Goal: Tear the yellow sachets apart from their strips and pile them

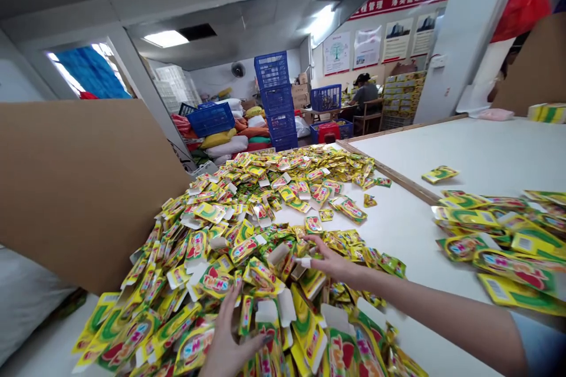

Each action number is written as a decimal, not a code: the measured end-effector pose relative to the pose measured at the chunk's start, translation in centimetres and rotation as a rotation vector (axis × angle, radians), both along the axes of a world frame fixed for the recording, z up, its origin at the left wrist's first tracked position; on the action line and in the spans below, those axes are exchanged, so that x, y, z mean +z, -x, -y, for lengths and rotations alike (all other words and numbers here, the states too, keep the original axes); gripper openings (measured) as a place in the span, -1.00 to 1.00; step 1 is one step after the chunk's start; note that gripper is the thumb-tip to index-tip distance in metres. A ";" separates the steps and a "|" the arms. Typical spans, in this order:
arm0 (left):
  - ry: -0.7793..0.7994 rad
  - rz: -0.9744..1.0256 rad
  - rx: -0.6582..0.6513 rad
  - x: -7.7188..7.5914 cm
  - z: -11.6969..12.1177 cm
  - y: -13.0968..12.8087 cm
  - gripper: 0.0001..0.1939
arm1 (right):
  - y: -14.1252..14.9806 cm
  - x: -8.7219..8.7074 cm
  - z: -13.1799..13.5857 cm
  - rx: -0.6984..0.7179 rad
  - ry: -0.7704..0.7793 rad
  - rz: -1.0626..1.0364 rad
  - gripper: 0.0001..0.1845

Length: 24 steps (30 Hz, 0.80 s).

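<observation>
A broad heap of small yellow-and-green printed boxes, many with white flaps standing up, spreads over the white table. Low in front, my left hand rests against the boxes, its thumb and fingers apart and nothing plainly gripped. Further forward, my right hand reaches in from the right with its fingers spread over small shiny sachets. A white wrap covers one fingertip of that hand. Beside the right hand lies an upturned box with its pale inside showing.
A cardboard sheet walls the left side. A wooden strip divides the table, with another pile of boxes right of it. Behind stand stacked blue crates, filled sacks and a seated person.
</observation>
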<state>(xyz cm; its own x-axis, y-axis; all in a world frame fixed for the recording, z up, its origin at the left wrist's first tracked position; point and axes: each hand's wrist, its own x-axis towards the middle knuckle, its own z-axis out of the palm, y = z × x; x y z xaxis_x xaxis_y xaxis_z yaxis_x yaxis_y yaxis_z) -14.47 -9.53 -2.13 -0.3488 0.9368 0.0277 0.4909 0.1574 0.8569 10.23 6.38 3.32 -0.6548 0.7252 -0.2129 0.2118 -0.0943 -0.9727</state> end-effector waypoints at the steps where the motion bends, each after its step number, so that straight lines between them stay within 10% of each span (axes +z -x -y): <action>1: -0.048 0.053 0.022 0.2 0.2 -0.9 -0.12 | 0.3 0.4 0.4 0.040 -0.051 -0.028 -0.22; 5: -0.145 0.223 0.040 1.0 0.3 -3.5 -0.24 | 1.6 1.9 1.8 0.261 -0.184 -0.067 -0.09; 11: -0.135 0.137 -0.006 2.0 -2.3 -2.1 -0.33 | 7.1 4.4 1.6 0.228 0.094 0.079 -0.24; 17: -0.186 0.147 -0.062 9.6 -8.4 4.1 -0.28 | 13.8 11.4 -1.9 0.174 -0.290 0.019 -0.40; 21: -0.160 -0.301 0.042 13.2 -6.4 6.3 -0.33 | 9.5 13.4 -3.0 0.080 -0.718 0.080 -0.23; 24: -0.207 -0.572 -0.069 9.3 0.0 2.9 -0.39 | 1.6 9.6 0.4 0.178 -0.785 0.202 -0.10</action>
